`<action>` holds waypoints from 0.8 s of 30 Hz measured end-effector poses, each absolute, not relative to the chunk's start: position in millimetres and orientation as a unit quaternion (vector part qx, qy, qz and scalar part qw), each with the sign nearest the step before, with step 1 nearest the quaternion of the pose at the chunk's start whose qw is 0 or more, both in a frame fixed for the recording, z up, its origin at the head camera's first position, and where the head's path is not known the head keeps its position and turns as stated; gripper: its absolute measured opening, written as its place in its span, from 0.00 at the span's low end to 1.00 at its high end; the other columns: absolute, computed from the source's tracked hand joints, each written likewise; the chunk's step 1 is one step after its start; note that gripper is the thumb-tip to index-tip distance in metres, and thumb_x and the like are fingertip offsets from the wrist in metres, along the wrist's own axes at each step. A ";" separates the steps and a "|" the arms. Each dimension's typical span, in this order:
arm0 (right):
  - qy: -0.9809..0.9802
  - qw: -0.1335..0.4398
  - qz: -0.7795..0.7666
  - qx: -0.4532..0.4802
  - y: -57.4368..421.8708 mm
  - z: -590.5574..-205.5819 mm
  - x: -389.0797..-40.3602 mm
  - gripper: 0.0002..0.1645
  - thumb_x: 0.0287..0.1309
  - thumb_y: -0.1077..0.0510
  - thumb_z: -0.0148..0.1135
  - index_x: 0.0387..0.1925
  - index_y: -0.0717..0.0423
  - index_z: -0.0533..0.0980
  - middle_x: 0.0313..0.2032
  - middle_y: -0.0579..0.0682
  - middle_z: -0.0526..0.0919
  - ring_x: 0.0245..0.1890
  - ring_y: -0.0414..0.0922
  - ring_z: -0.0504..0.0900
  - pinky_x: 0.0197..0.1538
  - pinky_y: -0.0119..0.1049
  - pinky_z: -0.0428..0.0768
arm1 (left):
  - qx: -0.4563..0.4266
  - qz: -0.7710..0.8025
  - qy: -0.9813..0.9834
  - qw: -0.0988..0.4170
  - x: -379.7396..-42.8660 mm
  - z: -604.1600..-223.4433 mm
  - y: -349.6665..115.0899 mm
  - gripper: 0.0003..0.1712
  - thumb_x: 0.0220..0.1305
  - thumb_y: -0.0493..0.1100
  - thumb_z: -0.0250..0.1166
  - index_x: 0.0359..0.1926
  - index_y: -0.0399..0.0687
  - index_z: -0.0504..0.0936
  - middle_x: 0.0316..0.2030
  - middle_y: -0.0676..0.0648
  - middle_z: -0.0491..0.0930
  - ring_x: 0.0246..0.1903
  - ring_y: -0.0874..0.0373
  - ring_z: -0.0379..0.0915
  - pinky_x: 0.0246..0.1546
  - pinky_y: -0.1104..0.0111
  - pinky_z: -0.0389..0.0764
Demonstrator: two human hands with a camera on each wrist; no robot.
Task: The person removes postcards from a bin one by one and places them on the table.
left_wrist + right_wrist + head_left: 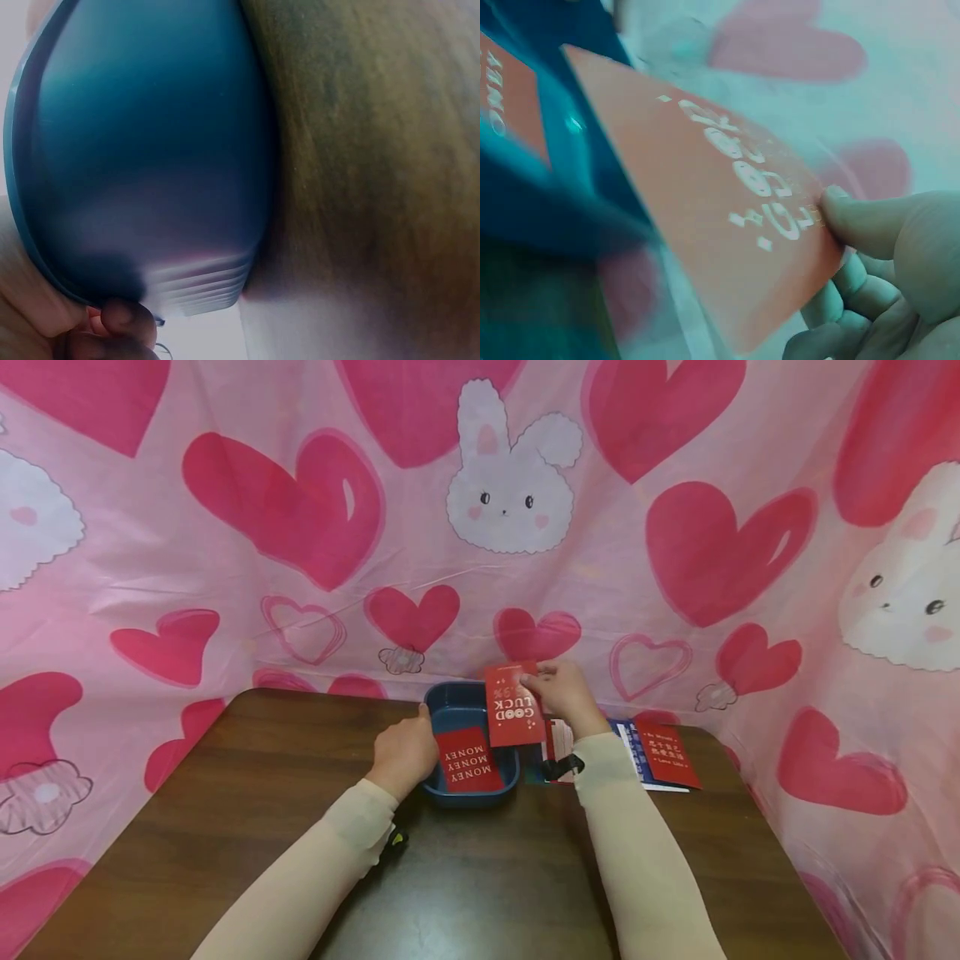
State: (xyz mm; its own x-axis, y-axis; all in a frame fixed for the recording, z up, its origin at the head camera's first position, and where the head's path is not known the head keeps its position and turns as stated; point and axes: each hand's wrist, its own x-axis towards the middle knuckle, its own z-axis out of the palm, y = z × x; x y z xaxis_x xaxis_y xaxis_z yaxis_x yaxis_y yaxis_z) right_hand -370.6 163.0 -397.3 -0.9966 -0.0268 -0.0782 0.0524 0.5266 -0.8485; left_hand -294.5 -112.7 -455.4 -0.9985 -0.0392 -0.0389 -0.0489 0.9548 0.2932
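My left hand (pixel 405 752) grips the left rim of a dark blue plastic basin (pixel 456 695). In the left wrist view, curled fingers (pixel 127 319) show at the edge of the basin (pixel 150 135). Inside it lies a red card printed MONEY (pixel 470 762). Over the basin's right side, my right hand (pixel 564 697) pinches a red card printed GOOD LUCK (pixel 513 727), its lettering upside down in the head view. The right wrist view shows thumb and fingers (pixel 870 225) on one edge of that card (pixel 675 172), which tilts beside the basin.
Right of the basin, a pink-and-white card (pixel 558 739) is partly hidden by the right wrist. Further right lie a red card with white writing (pixel 667 756) and blue-and-white cards (pixel 636 750). A pink heart-and-rabbit curtain (pixel 420 543) hangs behind the brown wooden table (pixel 300 760).
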 end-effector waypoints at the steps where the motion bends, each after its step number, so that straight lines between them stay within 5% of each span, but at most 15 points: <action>1: 0.862 0.033 -0.506 0.019 174.4 -396.9 -370.0 0.37 0.78 0.46 0.73 0.78 0.61 0.77 0.68 0.65 0.87 0.45 0.48 0.93 0.48 0.43 0.95 | -0.021 0.148 0.989 0.015 -294.0 -454.8 -111.7 0.43 0.80 0.50 0.64 0.88 0.40 0.65 0.43 0.37 0.92 0.34 0.44 0.85 0.35 0.49 0.91; 6: 0.831 -0.019 -0.551 0.070 229.4 -395.4 -362.4 0.32 0.78 0.48 0.74 0.74 0.61 0.82 0.65 0.68 0.88 0.36 0.37 0.89 0.40 0.34 0.93 | -0.016 0.148 0.989 0.014 -293.5 -453.0 -108.3 0.43 0.80 0.50 0.65 0.88 0.40 0.65 0.42 0.37 0.92 0.34 0.44 0.86 0.34 0.49 0.91; 15: 0.843 -0.063 -0.511 0.157 315.7 -402.2 -350.2 0.39 0.77 0.36 0.72 0.78 0.51 0.80 0.73 0.62 0.85 0.49 0.43 0.87 0.39 0.32 0.90 | -0.022 0.148 0.989 0.023 -294.7 -454.1 -114.8 0.45 0.79 0.50 0.65 0.89 0.40 0.63 0.39 0.38 0.90 0.32 0.44 0.84 0.32 0.50 0.89; 20: 0.857 -0.056 -0.474 0.195 357.0 -415.0 -343.2 0.39 0.82 0.35 0.64 0.83 0.48 0.74 0.75 0.65 0.81 0.56 0.52 0.85 0.51 0.47 0.95 | -0.020 0.154 0.988 0.026 -295.5 -452.7 -115.9 0.44 0.80 0.49 0.64 0.89 0.41 0.62 0.34 0.40 0.88 0.29 0.45 0.82 0.32 0.51 0.89; 24: 0.859 -0.047 -0.453 0.234 384.1 -429.6 -337.6 0.37 0.86 0.39 0.57 0.86 0.49 0.70 0.79 0.69 0.75 0.65 0.61 0.81 0.68 0.63 0.88 | -0.019 0.151 0.988 0.033 -296.4 -453.1 -113.5 0.44 0.81 0.49 0.63 0.89 0.41 0.62 0.33 0.40 0.87 0.29 0.45 0.82 0.32 0.51 0.89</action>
State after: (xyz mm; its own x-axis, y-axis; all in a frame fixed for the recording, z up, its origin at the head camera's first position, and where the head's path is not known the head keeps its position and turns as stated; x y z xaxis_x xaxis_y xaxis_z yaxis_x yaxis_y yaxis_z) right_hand -337.6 384.1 -429.6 -0.8865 0.4440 -0.1305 0.3587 0.4810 -0.8000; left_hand -296.4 -113.5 -453.1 -0.9971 -0.0278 -0.0705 -0.0477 0.9534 0.2980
